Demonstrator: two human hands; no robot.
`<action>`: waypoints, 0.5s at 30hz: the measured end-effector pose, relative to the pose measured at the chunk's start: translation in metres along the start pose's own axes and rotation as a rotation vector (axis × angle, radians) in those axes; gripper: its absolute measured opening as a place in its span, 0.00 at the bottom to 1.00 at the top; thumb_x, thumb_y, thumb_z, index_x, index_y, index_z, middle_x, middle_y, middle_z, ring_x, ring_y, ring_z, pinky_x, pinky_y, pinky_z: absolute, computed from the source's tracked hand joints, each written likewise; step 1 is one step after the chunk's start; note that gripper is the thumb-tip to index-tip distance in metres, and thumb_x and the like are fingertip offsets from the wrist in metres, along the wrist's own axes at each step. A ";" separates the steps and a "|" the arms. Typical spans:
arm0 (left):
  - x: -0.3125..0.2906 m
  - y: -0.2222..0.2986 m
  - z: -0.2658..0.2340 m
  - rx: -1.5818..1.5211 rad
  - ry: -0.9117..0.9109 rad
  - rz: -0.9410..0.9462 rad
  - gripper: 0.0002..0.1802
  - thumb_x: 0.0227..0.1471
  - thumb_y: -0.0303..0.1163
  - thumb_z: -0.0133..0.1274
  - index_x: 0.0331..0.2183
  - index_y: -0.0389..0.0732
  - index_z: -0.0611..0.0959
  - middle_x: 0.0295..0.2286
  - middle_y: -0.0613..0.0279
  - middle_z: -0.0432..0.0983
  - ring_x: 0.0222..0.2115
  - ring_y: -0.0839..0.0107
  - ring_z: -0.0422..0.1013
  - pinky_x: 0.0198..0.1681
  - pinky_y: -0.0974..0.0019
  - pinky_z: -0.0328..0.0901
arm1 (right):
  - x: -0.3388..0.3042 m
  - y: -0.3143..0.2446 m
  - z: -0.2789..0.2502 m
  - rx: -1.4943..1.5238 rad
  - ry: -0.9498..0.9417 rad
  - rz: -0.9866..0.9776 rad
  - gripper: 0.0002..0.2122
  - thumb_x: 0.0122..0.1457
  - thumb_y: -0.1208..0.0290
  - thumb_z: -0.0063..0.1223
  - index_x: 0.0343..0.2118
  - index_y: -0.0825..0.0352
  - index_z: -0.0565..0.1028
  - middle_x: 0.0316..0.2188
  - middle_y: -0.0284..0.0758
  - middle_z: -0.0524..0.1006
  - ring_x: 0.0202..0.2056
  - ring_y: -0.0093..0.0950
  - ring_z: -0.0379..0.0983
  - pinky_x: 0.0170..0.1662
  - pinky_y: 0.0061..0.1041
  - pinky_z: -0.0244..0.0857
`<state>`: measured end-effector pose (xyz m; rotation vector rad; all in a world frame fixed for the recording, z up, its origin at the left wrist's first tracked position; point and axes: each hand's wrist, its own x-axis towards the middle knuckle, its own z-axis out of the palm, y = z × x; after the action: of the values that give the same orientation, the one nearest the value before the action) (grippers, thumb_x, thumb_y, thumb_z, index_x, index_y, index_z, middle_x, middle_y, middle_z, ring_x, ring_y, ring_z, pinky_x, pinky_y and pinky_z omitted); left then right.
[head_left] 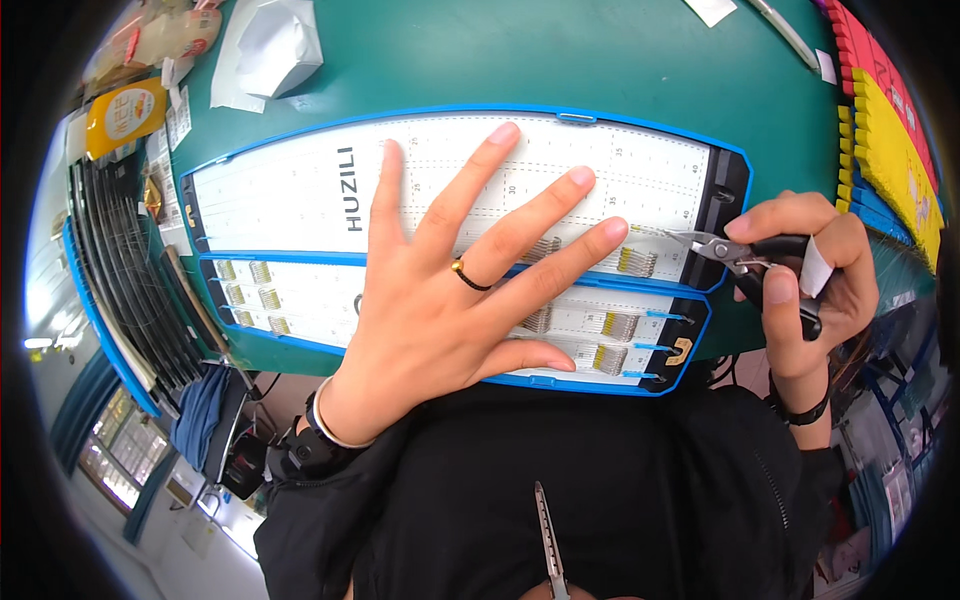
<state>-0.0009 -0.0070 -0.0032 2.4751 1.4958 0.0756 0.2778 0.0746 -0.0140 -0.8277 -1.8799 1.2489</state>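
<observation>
A long hinged box (280,200) with blue edges lies opened on the green table, its white inside marked with ruled scales. My left hand (450,270) rests over it with its fingers spread flat, a dark beaded ring on one finger. In my right hand (825,265) is a pair of small pliers (745,258) with black handles. Their jaws point left at the box's right end, near a cluster of fine wire pieces (637,262). What lies between the jaws, if anything, is too small to tell. More such clusters (620,326) sit in the near half.
Crumpled white paper (280,50) lies at the far left of the green table (480,60). Dark, curved, stacked strips (125,270) stand at the left. Yellow and red toothed boards (890,150) stand at the right. A slim metal tool (548,540) shows at my lap.
</observation>
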 end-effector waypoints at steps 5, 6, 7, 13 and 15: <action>0.000 0.000 0.001 -0.007 -0.030 -0.014 0.42 0.45 0.78 0.31 0.50 0.70 0.83 0.59 0.71 0.68 0.64 0.49 0.55 0.62 0.21 0.36 | -0.003 -0.004 0.004 -0.089 -0.052 -0.015 0.10 0.57 0.77 0.50 0.28 0.65 0.60 0.32 0.51 0.79 0.30 0.27 0.72 0.34 0.24 0.65; 0.001 0.000 0.002 0.000 -0.034 -0.014 0.42 0.44 0.78 0.31 0.50 0.71 0.83 0.59 0.71 0.67 0.64 0.49 0.55 0.62 0.21 0.36 | -0.003 -0.004 0.004 -0.096 -0.057 -0.010 0.10 0.58 0.76 0.50 0.27 0.65 0.60 0.32 0.51 0.79 0.29 0.27 0.71 0.34 0.25 0.64; 0.001 0.000 0.002 0.007 -0.039 -0.012 0.42 0.44 0.78 0.31 0.50 0.72 0.83 0.60 0.71 0.67 0.64 0.49 0.54 0.62 0.21 0.36 | -0.003 -0.005 0.005 -0.104 -0.060 -0.006 0.09 0.59 0.76 0.49 0.27 0.65 0.59 0.32 0.50 0.79 0.28 0.26 0.70 0.34 0.26 0.64; 0.001 0.001 0.004 0.021 -0.044 -0.019 0.42 0.43 0.79 0.29 0.49 0.75 0.83 0.61 0.72 0.65 0.65 0.49 0.53 0.63 0.21 0.36 | -0.004 -0.006 0.002 -0.124 -0.102 -0.009 0.08 0.57 0.78 0.48 0.28 0.65 0.60 0.32 0.51 0.79 0.26 0.25 0.66 0.32 0.26 0.61; 0.000 0.001 0.004 0.022 -0.042 -0.020 0.42 0.43 0.79 0.29 0.49 0.75 0.83 0.61 0.72 0.64 0.65 0.49 0.53 0.63 0.21 0.36 | -0.003 -0.005 0.002 -0.119 -0.115 -0.024 0.08 0.56 0.79 0.47 0.29 0.65 0.60 0.32 0.52 0.79 0.26 0.25 0.66 0.31 0.26 0.61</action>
<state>0.0009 -0.0082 -0.0066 2.4628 1.5112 0.0038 0.2771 0.0698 -0.0102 -0.8074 -2.0667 1.2018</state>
